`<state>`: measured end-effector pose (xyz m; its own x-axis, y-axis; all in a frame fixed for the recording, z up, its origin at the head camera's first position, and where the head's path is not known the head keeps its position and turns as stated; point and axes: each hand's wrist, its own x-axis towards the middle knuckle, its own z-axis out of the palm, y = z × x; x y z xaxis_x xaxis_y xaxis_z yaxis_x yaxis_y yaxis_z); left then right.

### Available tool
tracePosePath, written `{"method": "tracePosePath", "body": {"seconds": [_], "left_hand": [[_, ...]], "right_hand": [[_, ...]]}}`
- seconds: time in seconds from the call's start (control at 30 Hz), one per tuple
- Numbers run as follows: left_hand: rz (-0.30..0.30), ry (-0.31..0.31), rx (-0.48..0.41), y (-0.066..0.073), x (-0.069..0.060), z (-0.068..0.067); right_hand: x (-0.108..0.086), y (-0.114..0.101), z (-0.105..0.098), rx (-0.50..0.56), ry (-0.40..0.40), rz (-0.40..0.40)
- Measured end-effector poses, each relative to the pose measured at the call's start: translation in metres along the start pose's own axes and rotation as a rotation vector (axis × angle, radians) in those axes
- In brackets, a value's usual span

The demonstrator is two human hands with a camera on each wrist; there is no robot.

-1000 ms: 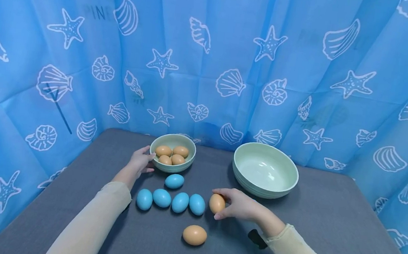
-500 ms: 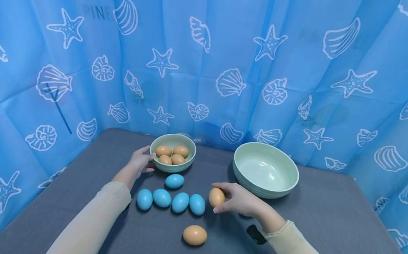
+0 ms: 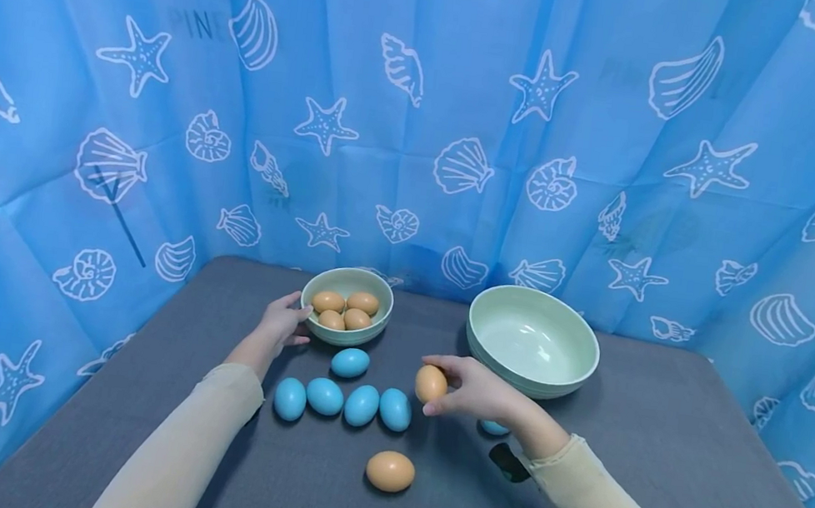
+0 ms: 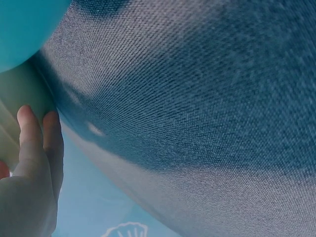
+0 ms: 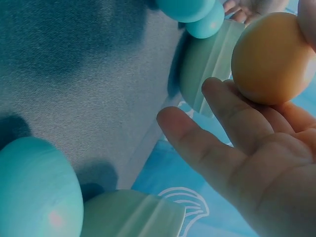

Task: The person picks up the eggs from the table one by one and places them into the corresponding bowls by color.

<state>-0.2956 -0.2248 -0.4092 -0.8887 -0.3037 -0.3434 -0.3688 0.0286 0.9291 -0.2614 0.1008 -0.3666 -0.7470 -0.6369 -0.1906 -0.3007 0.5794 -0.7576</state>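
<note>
My right hand point(image 3: 475, 392) holds a brown egg point(image 3: 431, 384) between thumb and fingers, raised above the table. In the right wrist view, two fingers stretch out below that egg point(image 5: 271, 59). At the far left, my left hand point(image 3: 280, 325) holds the side of the small green bowl point(image 3: 344, 336), its thumb at the rim. Its fingers lie along the outer wall in the left wrist view. Several brown eggs point(image 3: 330, 302) lie inside this bowl. A row of blue eggs point(image 3: 362, 405) stands between the hands, with another blue egg point(image 3: 351, 362) just before the bowl.
A larger green bowl point(image 3: 532, 339) stands at the back right, with nothing visible inside. Partly hidden by the right wrist is a blue egg point(image 3: 493, 427). One brown egg point(image 3: 390, 471) lies nearest the front on the grey table point(image 3: 304, 502). A blue shell-patterned curtain point(image 3: 401, 178) hangs behind.
My right hand has lifted the brown egg and moved it slightly away from me and left. A blue egg now shows beneath the right wrist. My left hand stays at the small bowl.
</note>
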Motion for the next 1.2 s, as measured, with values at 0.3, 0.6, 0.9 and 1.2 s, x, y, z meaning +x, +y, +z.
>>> {"method": "tracePosePath", "body": {"seconds": [0.3, 0.6, 0.9, 1.2], "left_hand": [[0.002, 0.003, 0.006, 0.0, 0.0, 0.0], [0.012, 0.004, 0.0, 0.001, -0.001, -0.001], [-0.004, 0.0, 0.009, 0.0, 0.001, -0.001], [-0.008, 0.001, 0.016, 0.001, 0.0, -0.001]], "right_hand": [[0.005, -0.001, 0.0, 0.022, 0.02, -0.016], [0.01, -0.005, 0.002, 0.081, 0.065, 0.021], [0.013, -0.008, 0.003, 0.155, 0.091, -0.01], [0.018, -0.009, 0.004, 0.22, 0.139, -0.013]]}}
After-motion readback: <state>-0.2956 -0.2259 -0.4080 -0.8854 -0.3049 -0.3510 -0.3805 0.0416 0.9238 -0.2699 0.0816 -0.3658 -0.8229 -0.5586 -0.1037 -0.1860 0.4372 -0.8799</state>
